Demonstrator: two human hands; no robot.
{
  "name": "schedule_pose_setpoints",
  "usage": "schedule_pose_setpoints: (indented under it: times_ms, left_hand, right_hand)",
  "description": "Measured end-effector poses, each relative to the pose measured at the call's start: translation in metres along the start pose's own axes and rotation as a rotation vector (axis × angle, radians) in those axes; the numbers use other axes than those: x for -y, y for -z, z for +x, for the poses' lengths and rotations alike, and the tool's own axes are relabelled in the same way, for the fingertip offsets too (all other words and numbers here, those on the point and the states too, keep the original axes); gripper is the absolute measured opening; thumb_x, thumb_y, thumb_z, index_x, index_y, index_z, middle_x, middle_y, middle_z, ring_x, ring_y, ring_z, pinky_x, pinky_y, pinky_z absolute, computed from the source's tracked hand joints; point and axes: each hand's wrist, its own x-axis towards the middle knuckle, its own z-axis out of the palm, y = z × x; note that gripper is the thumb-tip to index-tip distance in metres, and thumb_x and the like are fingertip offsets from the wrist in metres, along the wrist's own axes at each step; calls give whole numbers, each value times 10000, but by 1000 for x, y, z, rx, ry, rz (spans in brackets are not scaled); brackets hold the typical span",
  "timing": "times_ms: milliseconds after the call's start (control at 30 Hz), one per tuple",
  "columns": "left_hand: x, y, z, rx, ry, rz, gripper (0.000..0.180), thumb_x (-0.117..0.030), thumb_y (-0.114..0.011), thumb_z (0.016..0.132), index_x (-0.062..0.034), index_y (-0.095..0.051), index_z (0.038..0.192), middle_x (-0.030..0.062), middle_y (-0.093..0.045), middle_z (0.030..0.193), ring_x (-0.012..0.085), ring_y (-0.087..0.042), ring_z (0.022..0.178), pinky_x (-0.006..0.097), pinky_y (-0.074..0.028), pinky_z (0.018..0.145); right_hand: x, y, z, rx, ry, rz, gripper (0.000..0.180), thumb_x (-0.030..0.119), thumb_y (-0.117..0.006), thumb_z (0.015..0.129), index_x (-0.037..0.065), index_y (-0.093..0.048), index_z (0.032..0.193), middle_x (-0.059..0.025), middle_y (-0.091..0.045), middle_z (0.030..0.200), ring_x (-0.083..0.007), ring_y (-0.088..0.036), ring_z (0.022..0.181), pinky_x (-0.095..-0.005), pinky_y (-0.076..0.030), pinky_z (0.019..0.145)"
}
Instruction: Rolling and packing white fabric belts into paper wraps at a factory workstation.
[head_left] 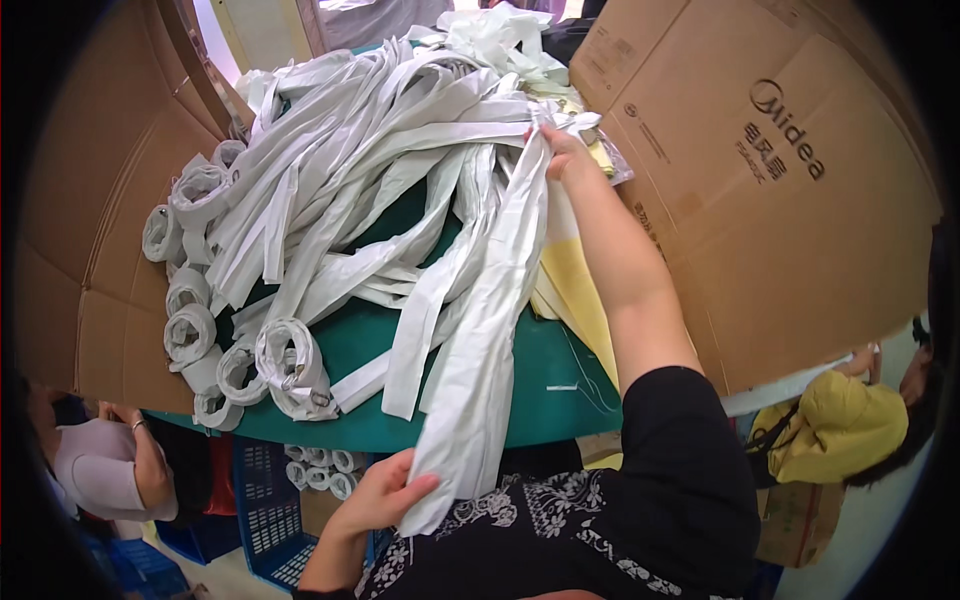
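Note:
A long white fabric strip, creased along its length, is stretched between my hands over the near edge of the table. My right hand is closed round its far end, arm reaching forward. At the near end, close to my body, my left hand pinches the strip's lower left edge; the fingers behind the cloth are hidden. Many similar white strips lie in a loose, overlapping heap to the left and beyond. Rolled white strips stand along the table's left and near edge.
The table has a green top. Tall cardboard sheets wall its right and left sides. Yellow cloth lies under my right forearm. Below stands a blue crate beside more rolls. Other people sit at both sides.

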Motion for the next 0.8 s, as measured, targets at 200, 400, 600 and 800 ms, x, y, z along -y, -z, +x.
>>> schedule_pose_setpoints:
  times_ms: [200,400,600,800]
  left_hand:
    - [16,24,13,-162,9,-8,258,-68,-577,867,30,-516,1098,23,-612,959,46,-549,816,200,-444,719]
    - [11,15,49,-96,-51,-82,202,-81,-580,876,7,-524,1048,6,-593,948,38,-524,840,189,-428,735]
    - [5,-25,109,-19,-155,-188,273,-100,-526,907,5,-492,1156,51,-594,1069,97,-548,963,258,-430,872]
    - [3,-27,127,57,-75,-339,270,-156,-511,910,25,-502,1110,111,-630,962,168,-627,830,306,-512,761]
  right_hand:
    - [73,-43,50,-20,191,-254,226,195,-517,892,19,-593,1013,-154,-619,1015,-303,-606,921,-526,-459,857]
    - [175,-65,64,-103,542,-379,441,163,-606,814,-36,-481,1187,-193,-565,1130,-313,-584,987,-511,-460,863]
    - [194,-15,15,-393,773,-1711,609,547,-581,770,3,-597,1043,-152,-629,932,-220,-618,801,-340,-511,628]
    - [6,12,-192,-17,-90,-1720,725,644,-378,847,-25,-652,793,-130,-646,692,-190,-630,574,-292,-507,517]
